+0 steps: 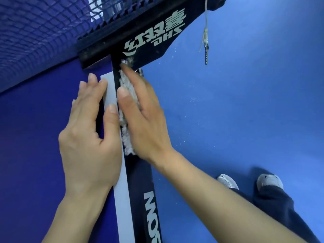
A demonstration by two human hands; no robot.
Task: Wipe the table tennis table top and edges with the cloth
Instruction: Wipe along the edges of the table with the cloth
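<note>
Right hand [142, 109] presses cloth [127, 137] on table edge [140, 181], fingers straight, spread. Left hand [87, 137] flat on table top [35, 137], fingers together.

- Right hand [142, 116] is covering most of the cloth [126, 137].
- White lettering [152, 214] on the table edge [140, 179] is running off the bottom.
- Net [35, 32] is running off top and left.

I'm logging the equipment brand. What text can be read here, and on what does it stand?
"DHS": white, upside down in this view, on the black net clamp.
"红双喜": large white characters beside it, on the same net clamp.
"OSON": white, on the dark table edge; the picture's border cuts off its start.
</note>
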